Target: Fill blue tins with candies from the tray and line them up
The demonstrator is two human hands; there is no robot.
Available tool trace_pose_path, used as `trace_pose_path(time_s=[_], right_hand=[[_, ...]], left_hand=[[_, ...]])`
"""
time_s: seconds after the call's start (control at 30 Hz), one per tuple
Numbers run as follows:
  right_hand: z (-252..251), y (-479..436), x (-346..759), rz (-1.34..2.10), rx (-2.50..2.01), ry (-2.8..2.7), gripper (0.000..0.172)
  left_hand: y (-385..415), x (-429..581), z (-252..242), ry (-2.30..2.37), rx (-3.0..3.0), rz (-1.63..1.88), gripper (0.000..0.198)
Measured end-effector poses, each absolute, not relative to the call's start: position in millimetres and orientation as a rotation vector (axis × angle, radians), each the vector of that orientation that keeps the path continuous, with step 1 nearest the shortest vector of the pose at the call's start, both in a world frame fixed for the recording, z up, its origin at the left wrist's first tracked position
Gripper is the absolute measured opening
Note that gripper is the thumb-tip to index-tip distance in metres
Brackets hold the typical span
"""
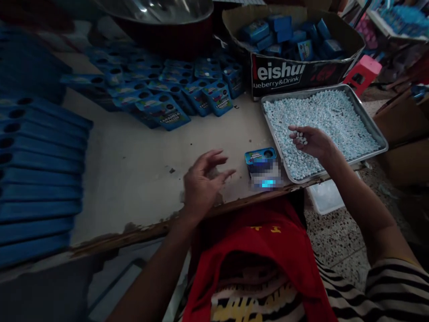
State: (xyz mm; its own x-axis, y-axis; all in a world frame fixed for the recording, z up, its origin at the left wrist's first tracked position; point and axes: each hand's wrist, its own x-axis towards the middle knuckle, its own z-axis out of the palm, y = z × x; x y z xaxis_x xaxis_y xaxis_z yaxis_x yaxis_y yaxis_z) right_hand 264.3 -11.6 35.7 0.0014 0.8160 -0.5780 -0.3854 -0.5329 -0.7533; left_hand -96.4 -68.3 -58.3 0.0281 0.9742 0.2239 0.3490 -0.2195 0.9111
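Note:
My right hand (310,142) is above the metal tray (273,134), its fingers curled round several small pale candies (301,137). A thick layer of the same white and light-blue candies (338,116) fills the tray. My left hand (206,179) hovers over the table's front part, fingers apart and curved, with nothing between them. Between my hands, near the table edge, lies a small blue candy box (256,156) with a dark round hole at one end; its lower part is pixelated.
Blue boxes (170,112) marked "CARAMELO" stand in rows at the back, and more blue boxes (40,188) are stacked at left. Behind the tray sits a carton (275,71) of blue packs. A large metal bowl (161,13) and a pink box (367,71) are farther off.

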Motion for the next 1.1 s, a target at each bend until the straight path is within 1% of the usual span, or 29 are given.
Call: trace_pose_path(time_s=[0.13, 0.23, 0.33, 0.47, 0.57, 0.67, 0.87, 1.1], right_hand=[[40.9, -22.5, 261.8, 1.669, -1.425, -0.52, 0.019], [41.2, -25.2, 255.0, 1.651, -1.448, -0.567, 0.026], [43.8, -24.3, 252.8, 1.632, -1.488, -0.619, 0.021], [49.9, -25.2, 256.3, 1.549, -1.536, -0.763, 0.004], [54.3, -29.1, 257.8, 1.489, -1.549, -0.878, 0.01], [56.5, -31.9, 257.2, 1.462, -1.556, -0.893, 0.015], [55.8, -32.0, 259.4, 1.489, -1.566, -0.84, 0.011], [69.8, -39.9, 249.1, 1.51, -1.532, -0.893, 0.009]], left_hand=[[-72.1, -128.4, -63.3, 1.402, 1.513, 1.296, 0.06], [-76.1, -138.2, -67.3, 1.459, 1.472, 1.302, 0.063], [-79.1, -143.8, -71.7, 1.475, 1.442, 1.357, 0.066], [-81.1, -150.1, -79.6, 1.449, 1.417, 1.397, 0.071], [-83.0, -151.5, -82.3, 1.449, 1.395, 1.383, 0.075], [-85.3, -148.7, -80.2, 1.432, 1.417, 1.365, 0.072], [-88.5, -137.4, -73.1, 1.439, 1.532, 1.282, 0.054], [-86.7, -129.0, -72.8, 1.38, 1.545, 1.221, 0.053]])
